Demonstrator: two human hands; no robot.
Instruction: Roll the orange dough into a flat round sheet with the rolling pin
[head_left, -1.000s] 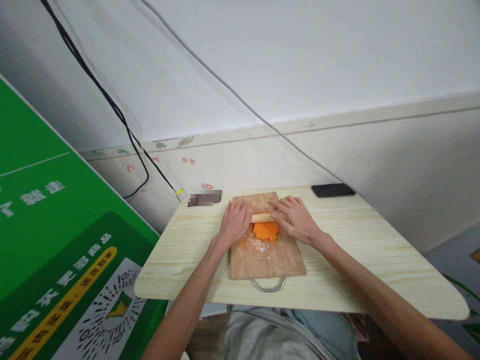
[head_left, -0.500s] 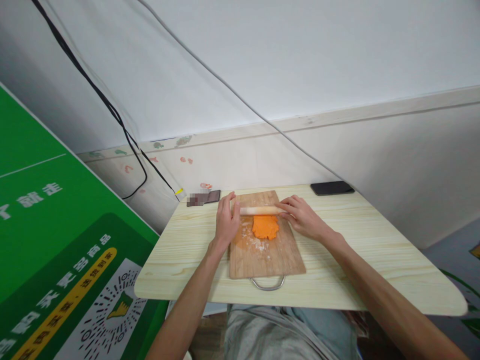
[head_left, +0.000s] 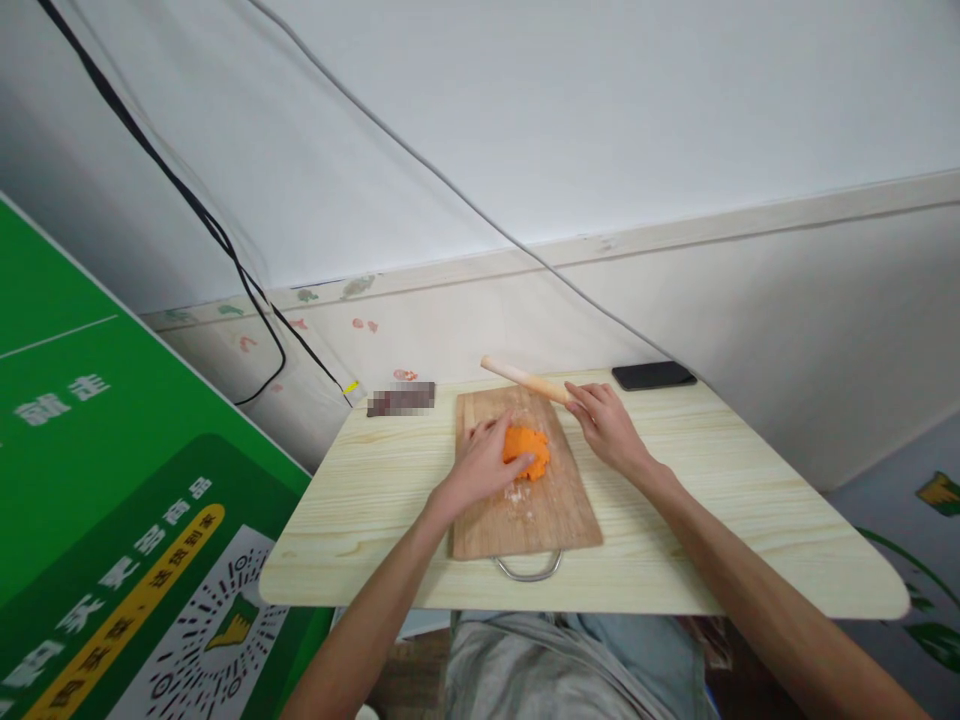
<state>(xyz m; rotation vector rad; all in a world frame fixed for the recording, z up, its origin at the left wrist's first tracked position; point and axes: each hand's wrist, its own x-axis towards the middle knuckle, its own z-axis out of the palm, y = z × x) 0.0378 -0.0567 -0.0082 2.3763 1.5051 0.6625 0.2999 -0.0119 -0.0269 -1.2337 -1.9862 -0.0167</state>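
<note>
A flattened piece of orange dough (head_left: 534,450) lies on a wooden cutting board (head_left: 487,530). My left hand (head_left: 484,462) is at the dough's left side, its thumb across the top and its fingers curled at the far left edge, partly covering it. My right hand (head_left: 604,425) is closed round one end of a wooden rolling pin (head_left: 529,380). The pin is held up off the dough, its free end pointing to the far left above the board's back edge. White flour (head_left: 519,497) is scattered on the board near the dough.
The board lies on a pale wood-grain table (head_left: 360,520), its metal handle (head_left: 529,572) toward me. A black phone (head_left: 654,376) lies at the back right, a blurred dark flat item (head_left: 401,399) at the back left. Behind is a wall with cables; a green panel (head_left: 112,430) stands left.
My left hand has let go of the rolling pin and moved onto the dough. My right hand has lifted the pin off the board and tilted its free end away.
</note>
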